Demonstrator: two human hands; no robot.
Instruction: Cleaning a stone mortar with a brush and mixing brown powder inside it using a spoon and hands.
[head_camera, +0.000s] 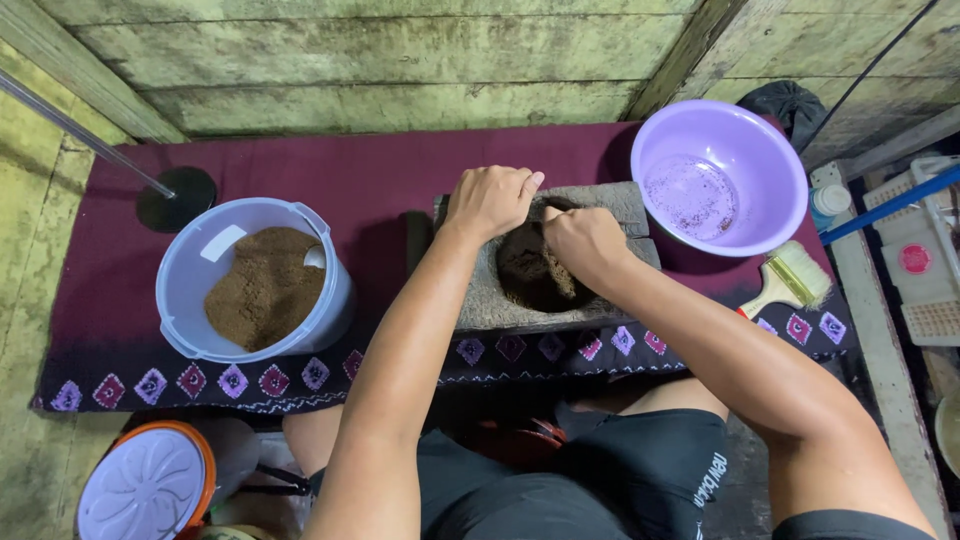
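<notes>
Both hands (490, 200) (585, 245) press into stone mortar (610, 205), lying crosswise.

- Right hand (585, 245) fingertips buried in the dark mass in the stone mortar (545, 262); grip can't be read.
- Left hand (490, 200) curled on the mortar's back rim; contents, if any, hidden.
- White lid (145, 485), below-left of the mortar, cut by the frame edge.
- Brush (790, 280), right of the mortar, handle tip hidden by the right forearm.
</notes>
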